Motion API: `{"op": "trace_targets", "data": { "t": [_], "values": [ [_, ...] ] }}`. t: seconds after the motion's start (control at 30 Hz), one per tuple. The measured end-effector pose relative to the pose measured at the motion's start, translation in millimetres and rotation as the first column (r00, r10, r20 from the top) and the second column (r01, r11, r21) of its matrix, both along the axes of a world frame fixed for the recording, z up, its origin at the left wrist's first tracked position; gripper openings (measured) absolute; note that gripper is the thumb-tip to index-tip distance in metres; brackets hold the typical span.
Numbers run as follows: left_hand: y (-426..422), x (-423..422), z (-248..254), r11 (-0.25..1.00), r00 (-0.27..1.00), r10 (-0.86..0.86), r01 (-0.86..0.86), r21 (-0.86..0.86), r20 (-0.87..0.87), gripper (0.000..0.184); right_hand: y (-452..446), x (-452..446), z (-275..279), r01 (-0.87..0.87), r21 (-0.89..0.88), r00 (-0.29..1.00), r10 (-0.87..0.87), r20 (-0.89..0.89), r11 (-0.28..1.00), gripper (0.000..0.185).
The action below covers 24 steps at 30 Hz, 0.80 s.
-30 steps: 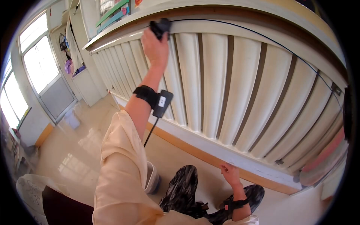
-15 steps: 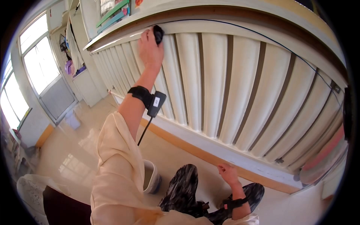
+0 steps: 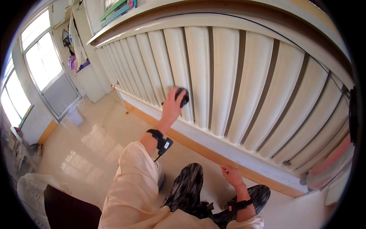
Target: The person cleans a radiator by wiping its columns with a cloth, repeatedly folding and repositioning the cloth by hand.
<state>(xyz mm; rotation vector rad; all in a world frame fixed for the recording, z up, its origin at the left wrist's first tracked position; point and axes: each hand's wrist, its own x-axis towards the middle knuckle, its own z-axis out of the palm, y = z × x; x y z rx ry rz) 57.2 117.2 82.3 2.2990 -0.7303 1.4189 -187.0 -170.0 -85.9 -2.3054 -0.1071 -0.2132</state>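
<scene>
My left hand (image 3: pixel 173 104) is closed around a small black wad (image 3: pixel 183 97), which looks like a bunched cloth. It presses this against the lower half of the white ribbed radiator (image 3: pixel 223 76). A black strap with a small box (image 3: pixel 164 145) and a cable is on my left wrist. Over my right knee hangs my right hand (image 3: pixel 232 175), its fingers curled in and nothing visible in them. Another black strap (image 3: pixel 240 205) circles the right wrist. The black wad is partly hidden by my left fingers.
A bucket (image 3: pixel 161 179) stands on the floor, mostly hidden by my left sleeve. A dark cable (image 3: pixel 267 29) runs along the radiator's top under the ledge. Farther left are a white bin (image 3: pixel 76 115) and a door (image 3: pixel 57 91). A dark red chair seat (image 3: pixel 68 210) is at lower left.
My left hand has moved down the radiator, from its top edge to its lower half, with the black wad still in it. The right hand has stayed in place.
</scene>
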Motion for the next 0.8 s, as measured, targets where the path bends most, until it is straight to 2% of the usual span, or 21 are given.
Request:
{"op": "trace_targets", "data": {
  "t": [0.07, 0.1, 0.17, 0.23, 0.27, 0.33, 0.37, 0.4, 0.47, 0.6, 0.7, 0.8],
  "values": [
    [7.2, -9.1, -17.7, 0.982, 0.974, -0.016, 0.059, 0.182, -0.228, 0.057, -1.7, 0.0, -4.9, -0.006, 0.007, 1.000, 0.006, -0.013, 1.000, 0.019],
    [9.7, -5.3, -20.7, 0.982, 0.973, -0.018, 0.061, 0.180, -0.228, 0.057, -2.2, 0.3, -6.9, -0.012, 0.017, 1.000, 0.012, -0.024, 1.000, 0.019],
    [8.1, -9.2, 2.0, 0.994, 0.932, -0.006, 0.044, 0.097, -0.363, 0.051, -3.5, -0.1, -7.3, -0.018, -0.018, 0.999, 0.017, -0.036, 1.000, 0.019],
    [5.9, 1.3, 42.4, 0.995, 0.982, -0.101, 0.098, -0.025, -0.159, 0.047, -3.4, -1.0, -8.3, -0.026, -0.048, 0.998, 0.024, -0.057, 0.999, 0.020],
    [4.3, 3.0, 66.8, 0.995, 0.989, -0.076, 0.067, -0.070, -0.129, 0.049, -3.5, -0.7, -9.5, -0.024, -0.039, 0.998, 0.022, -0.055, 0.999, 0.020],
    [5.5, 18.5, 110.7, 0.994, 0.998, -0.016, 0.022, -0.103, 0.057, 0.052, -1.9, 1.0, -13.3, -0.015, -0.021, 0.997, 0.013, -0.071, 1.000, 0.020],
    [3.9, 18.8, 132.8, 0.990, 0.997, 0.034, -0.024, -0.137, 0.072, 0.052, -1.8, 4.3, -15.2, -0.011, -0.080, 0.997, 0.004, -0.078, 0.997, 0.020],
    [3.6, 21.4, 151.7, 0.987, 0.991, 0.023, -0.002, -0.161, 0.131, 0.051, -3.1, 3.6, -16.2, -0.005, -0.139, 0.996, -0.008, -0.094, 0.990, 0.020],
    [-0.7, 22.9, 170.9, 0.984, 0.977, 0.030, 0.007, -0.178, 0.209, 0.051, -1.7, 1.2, -14.4, 0.000, -0.151, 1.000, -0.003, -0.023, 0.988, 0.019],
    [-9.6, 20.0, 130.9, 0.992, 0.960, 0.060, -0.027, -0.122, 0.272, 0.048, 0.9, 3.0, -17.5, -0.047, -0.034, 0.999, 0.047, -0.028, 0.998, 0.018],
    [-9.1, 8.7, 73.7, 0.997, 0.994, 0.061, -0.056, -0.052, 0.091, 0.052, 0.6, 2.3, -12.8, -0.045, -0.053, 0.999, 0.044, -0.033, 0.998, 0.017],
    [-4.4, -0.6, 12.8, 0.999, 0.999, 0.015, -0.014, 0.040, -0.030, 0.052, 1.9, 1.0, -14.5, -0.066, -0.085, 0.998, 0.064, -0.023, 0.994, 0.016]
  ]
}}
